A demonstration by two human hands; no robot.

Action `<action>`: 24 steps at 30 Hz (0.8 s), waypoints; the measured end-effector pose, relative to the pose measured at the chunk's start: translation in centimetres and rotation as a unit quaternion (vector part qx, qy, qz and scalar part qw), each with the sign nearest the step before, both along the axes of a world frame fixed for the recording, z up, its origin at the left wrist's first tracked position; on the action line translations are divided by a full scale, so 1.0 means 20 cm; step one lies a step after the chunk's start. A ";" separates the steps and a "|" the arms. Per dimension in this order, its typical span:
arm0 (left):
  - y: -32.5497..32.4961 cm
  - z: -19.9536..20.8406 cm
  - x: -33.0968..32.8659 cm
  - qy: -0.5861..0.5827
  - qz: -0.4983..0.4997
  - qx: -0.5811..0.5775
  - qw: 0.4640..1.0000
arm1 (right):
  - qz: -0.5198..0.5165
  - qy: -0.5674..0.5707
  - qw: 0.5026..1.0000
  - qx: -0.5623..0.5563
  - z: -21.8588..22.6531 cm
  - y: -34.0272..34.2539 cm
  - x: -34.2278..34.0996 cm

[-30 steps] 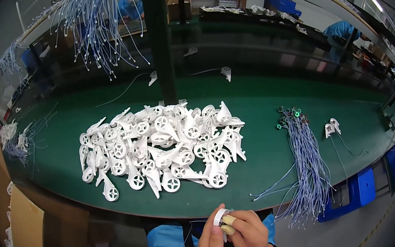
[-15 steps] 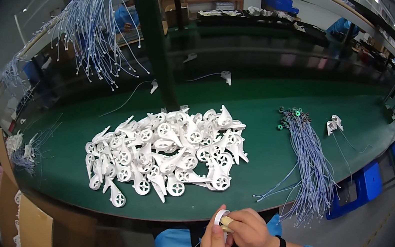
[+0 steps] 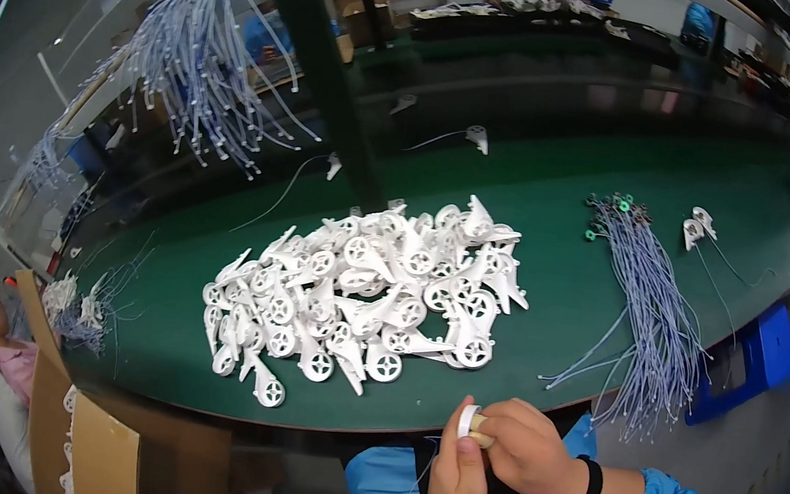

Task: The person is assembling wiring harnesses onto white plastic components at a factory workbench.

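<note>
Close to the table's front edge, my left hand (image 3: 461, 484) grips a white plastic part (image 3: 468, 420) by its round end, with the rim facing up between thumb and fingers. My right hand (image 3: 533, 450) is closed against the same part, its fingertips pressed to the round side. Pale yellow covers (image 3: 482, 431) show on the right fingertips. A thin wire (image 3: 428, 462) runs down beside my left hand. Most of the part is hidden by my fingers. Beyond my hands lies a heap of similar white parts (image 3: 358, 292), each with a spoked round end and tapered arm.
A bundle of blue-grey wires (image 3: 652, 324) lies right on the green table (image 3: 158, 355). Two wired white parts (image 3: 695, 229) sit beyond it. More wires (image 3: 204, 59) hang from a rail at upper left. Cardboard boxes (image 3: 103, 454) and a person in pink (image 3: 10, 365) are at left.
The view has turned slightly, so the table and its contents sit farther right in the picture. Both hands stay together on the white part, with only small finger shifts.
</note>
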State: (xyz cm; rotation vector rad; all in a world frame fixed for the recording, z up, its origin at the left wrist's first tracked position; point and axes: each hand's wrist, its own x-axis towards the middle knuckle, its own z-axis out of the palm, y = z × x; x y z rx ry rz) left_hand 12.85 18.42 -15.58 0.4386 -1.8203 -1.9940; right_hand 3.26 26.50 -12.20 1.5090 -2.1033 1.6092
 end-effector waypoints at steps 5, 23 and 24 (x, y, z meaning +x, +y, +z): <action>0.01 0.02 0.00 -0.016 -0.011 0.047 0.999 | -0.034 0.100 0.994 0.007 0.00 0.01 0.02; 0.04 0.01 -0.03 -0.005 -0.005 -0.088 0.996 | -0.052 0.040 0.998 0.003 -0.05 0.07 0.02; 0.04 0.03 -0.03 -0.002 -0.009 -0.101 0.995 | -0.054 0.032 0.998 0.008 -0.05 0.08 0.03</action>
